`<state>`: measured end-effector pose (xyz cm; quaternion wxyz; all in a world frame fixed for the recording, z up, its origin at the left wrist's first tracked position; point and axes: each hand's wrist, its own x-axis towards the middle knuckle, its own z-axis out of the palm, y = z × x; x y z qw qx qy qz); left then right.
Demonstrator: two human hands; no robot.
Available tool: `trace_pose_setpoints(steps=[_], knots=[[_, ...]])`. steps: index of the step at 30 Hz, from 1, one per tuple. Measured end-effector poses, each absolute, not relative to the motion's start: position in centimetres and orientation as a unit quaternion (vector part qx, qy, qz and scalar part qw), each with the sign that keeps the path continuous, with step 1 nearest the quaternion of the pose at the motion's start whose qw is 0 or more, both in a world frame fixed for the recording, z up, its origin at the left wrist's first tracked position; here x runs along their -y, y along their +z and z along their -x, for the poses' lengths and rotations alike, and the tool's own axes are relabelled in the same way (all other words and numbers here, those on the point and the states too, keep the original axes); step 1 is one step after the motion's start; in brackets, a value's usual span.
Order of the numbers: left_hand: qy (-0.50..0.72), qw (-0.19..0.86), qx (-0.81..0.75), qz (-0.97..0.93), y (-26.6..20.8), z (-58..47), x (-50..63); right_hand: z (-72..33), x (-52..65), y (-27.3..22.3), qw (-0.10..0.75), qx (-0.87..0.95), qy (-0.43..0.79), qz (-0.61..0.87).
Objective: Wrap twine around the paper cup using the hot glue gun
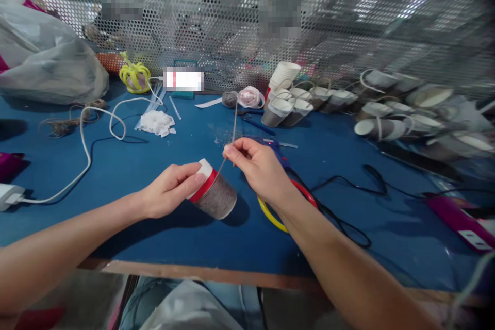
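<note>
My left hand (176, 189) grips the white end of a paper cup (216, 198), which is tilted above the table. Grey-brown cord is wound round much of its side, with a red band beside the bare white part. From the cup a strand of cord (235, 124) runs up between the pinched fingertips of my right hand (257, 165). Beyond that hand it leads toward a small grey ball of cord (230, 99) at the back. Scissors with red and yellow handles (273, 215) lie partly hidden under my right forearm.
Wrapped cups with handles (284, 105) stand at the back, and more (402, 118) lie at the right. A blue glue gun (276, 149) rests behind my right hand. White cable (87, 149), white scraps (157, 122) and a plastic bag (50, 56) are at left; perforated metal (216, 15) rises behind.
</note>
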<state>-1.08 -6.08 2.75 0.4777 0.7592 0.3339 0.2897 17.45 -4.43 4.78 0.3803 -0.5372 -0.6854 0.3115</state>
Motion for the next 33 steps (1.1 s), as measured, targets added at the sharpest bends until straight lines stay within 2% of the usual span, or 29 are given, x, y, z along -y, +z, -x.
trace_pose_setpoints(steps=[15, 23, 28, 33], knots=[[0.310, 0.448, -0.298, -0.784, 2.8, 1.2, 6.4, -16.8, 4.8, 4.1, 0.339, 0.694, 0.360, 0.523], [0.319, 0.436, -0.298, -0.787, 2.7, 1.3, 6.4, -16.5, 5.0, 3.9, 0.342, 0.671, 0.426, 0.502], [0.318, 0.462, -0.315, -0.766, 3.2, 1.1, 6.5, -16.3, 4.8, 3.8, 0.331, 0.667, 0.435, 0.507], [0.352, 0.532, -0.327, -0.697, 2.8, 0.8, 6.4, -16.3, 4.6, 3.4, 0.323, 0.660, 0.443, 0.513]])
